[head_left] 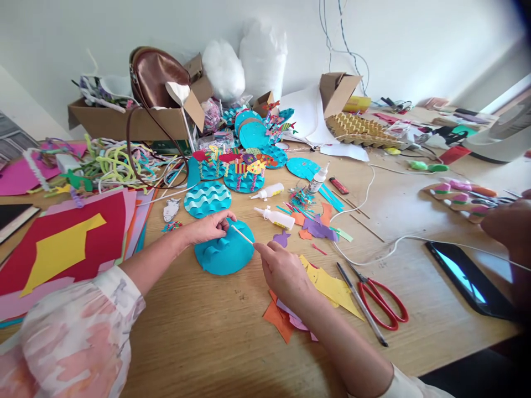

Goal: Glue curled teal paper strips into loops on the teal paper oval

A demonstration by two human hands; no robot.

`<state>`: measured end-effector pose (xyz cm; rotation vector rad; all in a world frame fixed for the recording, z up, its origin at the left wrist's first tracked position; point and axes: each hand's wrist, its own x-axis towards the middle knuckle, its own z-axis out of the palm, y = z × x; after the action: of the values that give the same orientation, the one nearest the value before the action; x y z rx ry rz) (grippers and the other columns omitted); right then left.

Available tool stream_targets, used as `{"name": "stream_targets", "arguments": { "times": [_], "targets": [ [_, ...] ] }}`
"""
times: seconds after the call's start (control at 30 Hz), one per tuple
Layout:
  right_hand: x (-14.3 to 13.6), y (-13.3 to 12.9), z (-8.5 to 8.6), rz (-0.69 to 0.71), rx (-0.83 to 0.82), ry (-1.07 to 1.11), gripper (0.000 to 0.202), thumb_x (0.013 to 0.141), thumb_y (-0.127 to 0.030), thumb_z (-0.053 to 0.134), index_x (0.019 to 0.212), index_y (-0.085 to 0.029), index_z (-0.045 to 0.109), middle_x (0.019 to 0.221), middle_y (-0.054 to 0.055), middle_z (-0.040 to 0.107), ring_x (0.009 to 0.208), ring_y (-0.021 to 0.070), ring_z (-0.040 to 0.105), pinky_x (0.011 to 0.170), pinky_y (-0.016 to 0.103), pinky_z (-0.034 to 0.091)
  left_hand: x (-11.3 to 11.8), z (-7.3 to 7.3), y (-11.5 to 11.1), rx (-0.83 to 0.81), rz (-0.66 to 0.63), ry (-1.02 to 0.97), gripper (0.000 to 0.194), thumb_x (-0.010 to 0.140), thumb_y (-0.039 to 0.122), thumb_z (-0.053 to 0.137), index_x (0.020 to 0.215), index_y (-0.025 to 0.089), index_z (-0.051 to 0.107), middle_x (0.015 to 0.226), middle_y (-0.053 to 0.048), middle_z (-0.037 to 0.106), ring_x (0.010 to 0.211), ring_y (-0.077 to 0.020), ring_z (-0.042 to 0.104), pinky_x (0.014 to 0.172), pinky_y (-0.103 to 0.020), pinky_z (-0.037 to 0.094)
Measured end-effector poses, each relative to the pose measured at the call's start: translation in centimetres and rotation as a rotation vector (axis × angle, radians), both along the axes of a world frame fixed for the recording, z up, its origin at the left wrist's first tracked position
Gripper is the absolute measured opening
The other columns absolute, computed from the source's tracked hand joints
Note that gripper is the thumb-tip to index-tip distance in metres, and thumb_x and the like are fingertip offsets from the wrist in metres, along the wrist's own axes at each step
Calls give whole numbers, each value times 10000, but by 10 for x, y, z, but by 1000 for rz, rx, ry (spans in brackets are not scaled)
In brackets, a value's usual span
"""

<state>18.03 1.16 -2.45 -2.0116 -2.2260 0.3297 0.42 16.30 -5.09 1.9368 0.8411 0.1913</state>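
A round blue paper disc (232,262) lies on the table in front of me, with a wavy blue paper strip (212,249) standing up in loops on it. My left hand (211,226) rests at the disc's far left edge, fingers curled and closed on the strip; the fingertips partly hide it. Between the thumb and fingers of my right hand (284,271) is a thin wooden stick (241,234), its tip reaching over the disc near my left fingers. Beyond it sits another disc (207,200) with pale wavy stripes.
Glue bottles (280,218) lie behind my right hand. Red-handled scissors (384,304), a pen (360,304) and yellow paper scraps (332,284) are to the right. Coloured sheets (112,221) are stacked left. Another person's hand (508,224) is at far right, near a phone (468,282).
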Motion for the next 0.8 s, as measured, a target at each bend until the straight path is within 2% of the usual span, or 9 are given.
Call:
{"name": "stream_targets", "arguments": {
  "times": [0.43,0.8],
  "targets": [
    [2,-2,-15,16,12,-8,292,868,-150,302,1053,-226,515,796,16,549,594,116,534,473,236,229,0,-2,1,-25,-6,3,366,650,129,495,1009,198,482,691,50,457,613,-96,449,528,-202,343],
    [4,0,-22,19,0,15,309,859,-147,298,1066,-234,510,796,17,551,607,123,539,488,240,242,2,-3,0,-43,13,1,365,649,147,504,1010,198,482,698,50,465,611,-96,447,536,-203,352]
  ]
}}
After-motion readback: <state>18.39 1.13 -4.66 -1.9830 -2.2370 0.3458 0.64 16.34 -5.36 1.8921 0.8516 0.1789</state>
